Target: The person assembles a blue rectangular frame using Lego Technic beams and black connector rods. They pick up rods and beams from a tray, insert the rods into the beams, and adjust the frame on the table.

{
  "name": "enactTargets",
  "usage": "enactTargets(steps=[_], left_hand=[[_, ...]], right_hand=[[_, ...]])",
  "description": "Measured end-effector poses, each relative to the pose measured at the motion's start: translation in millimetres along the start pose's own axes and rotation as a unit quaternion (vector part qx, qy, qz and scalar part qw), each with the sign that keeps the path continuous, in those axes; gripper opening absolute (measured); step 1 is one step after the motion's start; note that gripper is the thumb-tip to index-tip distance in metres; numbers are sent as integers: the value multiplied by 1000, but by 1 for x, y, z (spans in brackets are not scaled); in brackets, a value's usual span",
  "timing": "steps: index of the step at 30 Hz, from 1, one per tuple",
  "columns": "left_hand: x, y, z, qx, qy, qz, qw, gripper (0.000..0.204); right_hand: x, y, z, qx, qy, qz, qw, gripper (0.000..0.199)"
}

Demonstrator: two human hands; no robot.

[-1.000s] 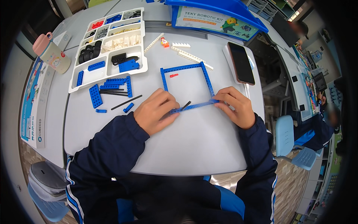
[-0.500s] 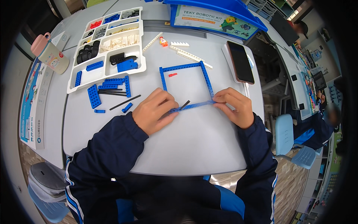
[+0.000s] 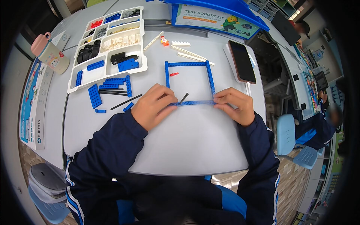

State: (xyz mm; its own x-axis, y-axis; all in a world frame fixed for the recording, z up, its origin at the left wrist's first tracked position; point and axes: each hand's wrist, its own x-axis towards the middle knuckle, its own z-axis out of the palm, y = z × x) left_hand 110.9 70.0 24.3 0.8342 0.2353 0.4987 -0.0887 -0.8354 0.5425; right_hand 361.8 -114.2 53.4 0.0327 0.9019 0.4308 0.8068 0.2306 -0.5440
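Note:
A square frame of blue toy building beams [image 3: 189, 64] lies on the grey table in front of me. My left hand [image 3: 154, 107] pinches its near left corner, and my right hand [image 3: 236, 106] grips its near right corner. Both hands are closed, and their fingertips partly hide the corners. A black rod [image 3: 183, 98] leans up at a slant by the near beam, close to my left fingers; I cannot tell whether it is fixed there. Inside the frame lies a small red peg [image 3: 174, 74].
A white sorting tray [image 3: 88, 78] with parts stands at the left. Several blue pieces [image 3: 95, 96] and black rods lie before it. White beams [image 3: 189, 52] and a toy figure [image 3: 164, 41] are beyond the frame. A phone [image 3: 242, 62] is at the right, a bottle [image 3: 50, 54] far left.
The blue frame has turned slightly counterclockwise, its near left corner shifting away from me and its far side now nearly level. My left hand moved a little with it; both hands keep hold.

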Motion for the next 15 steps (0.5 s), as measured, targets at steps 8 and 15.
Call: enactTargets(steps=[8, 15], left_hand=[[0, -7, 0, -12, 11, 0, 1000, 19], [3, -3, -3, -3, 14, 4, 1000, 19]], right_hand=[[1, 4, 5, 8, 25, -8, 1000, 13], [2, 6, 8, 23, 44, -23, 999, 11]])
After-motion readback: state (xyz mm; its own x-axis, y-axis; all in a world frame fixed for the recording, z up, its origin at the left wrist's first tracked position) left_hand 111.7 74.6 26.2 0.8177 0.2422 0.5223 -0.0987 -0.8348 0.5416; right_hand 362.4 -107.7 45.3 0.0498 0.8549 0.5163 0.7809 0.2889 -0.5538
